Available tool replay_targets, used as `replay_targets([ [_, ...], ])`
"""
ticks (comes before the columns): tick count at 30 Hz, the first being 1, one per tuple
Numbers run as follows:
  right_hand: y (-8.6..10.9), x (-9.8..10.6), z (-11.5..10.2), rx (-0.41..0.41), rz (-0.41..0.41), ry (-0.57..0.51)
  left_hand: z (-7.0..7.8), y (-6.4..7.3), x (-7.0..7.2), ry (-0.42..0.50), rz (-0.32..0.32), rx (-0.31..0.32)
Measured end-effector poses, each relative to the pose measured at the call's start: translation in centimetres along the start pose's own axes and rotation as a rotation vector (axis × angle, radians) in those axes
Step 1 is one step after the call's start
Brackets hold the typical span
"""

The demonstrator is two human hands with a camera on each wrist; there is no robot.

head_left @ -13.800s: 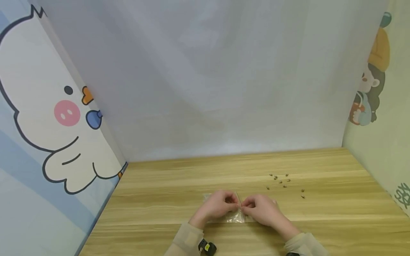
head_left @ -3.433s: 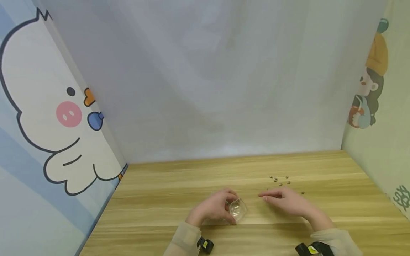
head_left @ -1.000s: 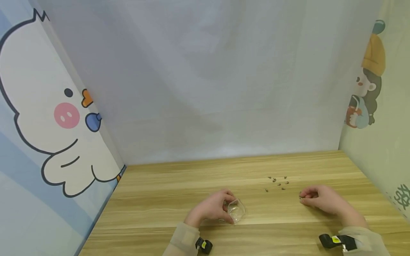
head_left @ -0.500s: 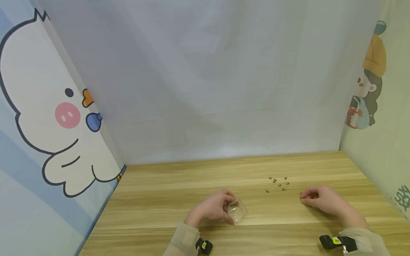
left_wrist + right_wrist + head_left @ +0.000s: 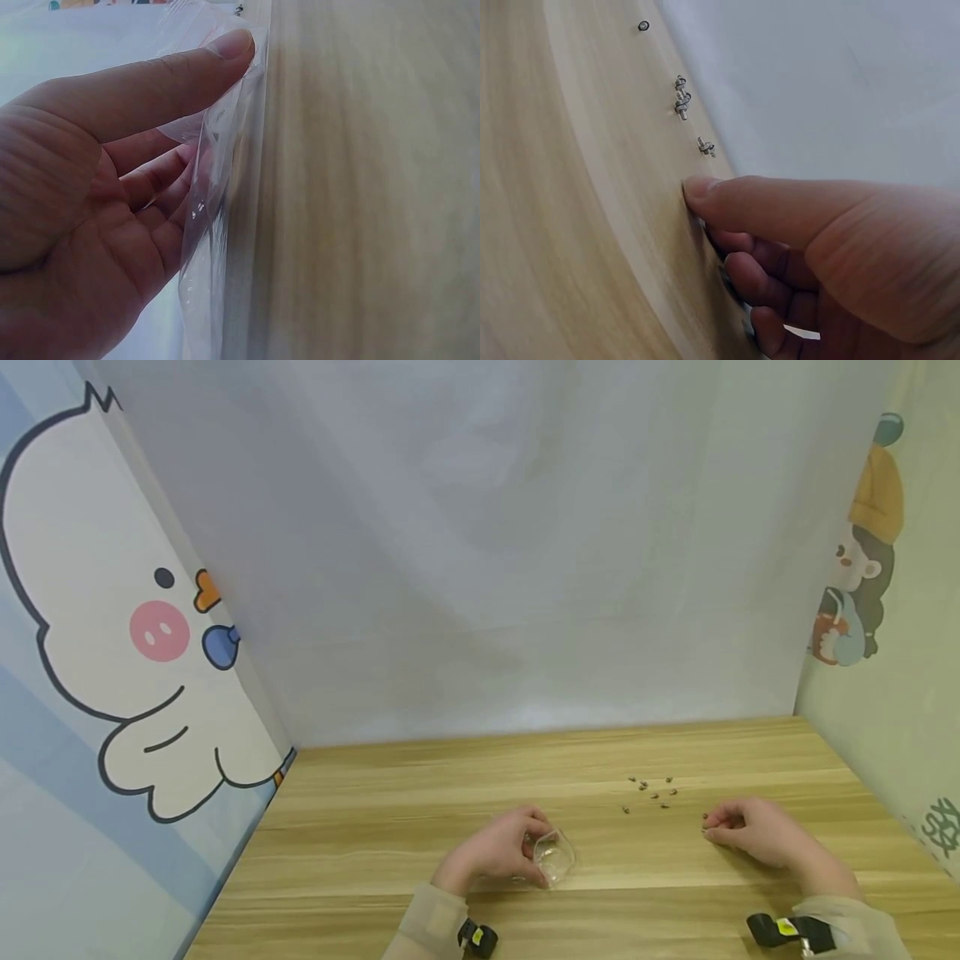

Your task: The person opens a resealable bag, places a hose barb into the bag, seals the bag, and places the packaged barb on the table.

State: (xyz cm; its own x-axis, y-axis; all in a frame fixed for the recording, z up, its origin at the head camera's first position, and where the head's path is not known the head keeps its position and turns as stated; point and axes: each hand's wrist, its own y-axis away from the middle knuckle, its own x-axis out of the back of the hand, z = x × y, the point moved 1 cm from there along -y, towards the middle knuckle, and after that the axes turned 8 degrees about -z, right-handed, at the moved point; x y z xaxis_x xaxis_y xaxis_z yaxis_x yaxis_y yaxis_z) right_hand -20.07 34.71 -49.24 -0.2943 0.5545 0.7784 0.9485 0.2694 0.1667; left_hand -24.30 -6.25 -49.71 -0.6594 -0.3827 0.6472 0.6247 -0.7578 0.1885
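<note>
The person's left hand (image 5: pixel 498 845) grips a clear, thin plastic bag (image 5: pixel 555 862) about midway between the left and right edges of the light wood-grain table (image 5: pixel 375 810), thumb and fingers cupped round it so that its mouth spreads wide and faces right. Nearer the table's right edge, the right hand (image 5: pixel 757 831) rests low, with thumb and index finger drawn together and the other fingers curled; they seem to pinch a small silver metal bolt (image 5: pixel 703 828), though the fingertips hide most of it. A second silver bolt (image 5: pixel 704 816) lies just beyond the index fingertip. A loose scatter of small silver bolts with dark rings (image 5: pixel 655 796) lies between the two hands, closer to the far edge, two of them nearly touching. Behind that edge hangs a plain greyish-white sheet (image 5: pixel 480 568). A small black camera (image 5: pixel 480 938) sits at the left wrist.
</note>
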Motion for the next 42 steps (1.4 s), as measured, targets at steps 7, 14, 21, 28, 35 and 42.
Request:
replay_targets([
  [7,0.0,-0.1,-0.1,0.005,-0.009,-0.014,-0.1,0.0,-0.1,-0.012,0.004,0.000],
  [14,-0.1,-0.2,-0.1,0.020,-0.004,0.004,-0.1,-0.1,0.0,0.002,0.003,0.000],
  [21,-0.2,-0.3,-0.5,0.039,0.004,0.009,-0.3,-0.1,-0.1,-0.016,-0.005,-0.004],
  [28,-0.4,-0.4,-0.5,0.041,0.003,-0.003,-0.3,-0.1,0.0,-0.004,0.000,-0.002],
  [35,-0.7,-0.9,-1.8,0.078,0.000,-0.015,-0.3,0.1,0.1,0.007,0.000,0.006],
  [42,-1.7,-2.3,-4.2,0.171,-0.003,-0.015,-0.1,0.3,0.1,0.032,-0.005,0.020],
])
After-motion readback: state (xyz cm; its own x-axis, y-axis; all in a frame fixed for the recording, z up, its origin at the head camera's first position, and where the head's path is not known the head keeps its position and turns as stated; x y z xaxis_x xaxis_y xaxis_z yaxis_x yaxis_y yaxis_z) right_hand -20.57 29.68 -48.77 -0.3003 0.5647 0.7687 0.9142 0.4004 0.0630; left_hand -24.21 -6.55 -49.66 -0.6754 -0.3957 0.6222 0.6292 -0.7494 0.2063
